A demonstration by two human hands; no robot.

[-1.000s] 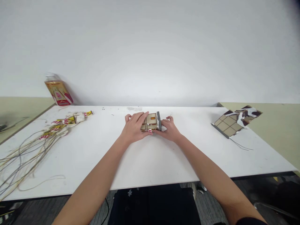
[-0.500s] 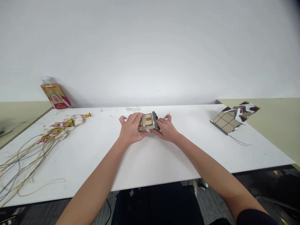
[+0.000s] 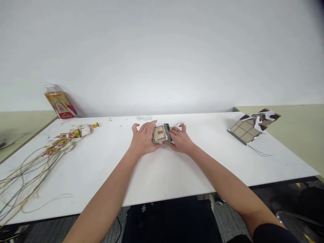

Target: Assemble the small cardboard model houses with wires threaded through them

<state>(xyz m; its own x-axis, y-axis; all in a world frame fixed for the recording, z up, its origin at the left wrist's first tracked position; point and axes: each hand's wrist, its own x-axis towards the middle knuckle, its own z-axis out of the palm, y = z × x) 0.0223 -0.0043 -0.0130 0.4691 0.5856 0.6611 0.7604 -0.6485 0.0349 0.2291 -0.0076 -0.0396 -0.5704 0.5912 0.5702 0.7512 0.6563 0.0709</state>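
Near the middle of the white table [image 3: 162,182], a small beige cardboard piece [image 3: 157,133] with a red and yellow window mark and a grey edge strip lies between both hands. My left hand [image 3: 143,138] grips its left side, fingers over the top and thumb at the lower edge. At the grey strip, my right hand [image 3: 180,139] pinches the piece from the right. Thin dark wires [image 3: 179,126] stick out above my right fingers. What the right fingertips press on is partly hidden.
A bottle with a red and gold label [image 3: 60,103] leans at the back left. Yellow, red and white pieces with long wires [image 3: 48,162] spread over the left side. A tiled cardboard piece [image 3: 244,131] with wires stands at the right.
The cardboard piece has turned slightly and shifted a little between the hands. More of the thin wires shows above my right hand. The view has moved slightly.
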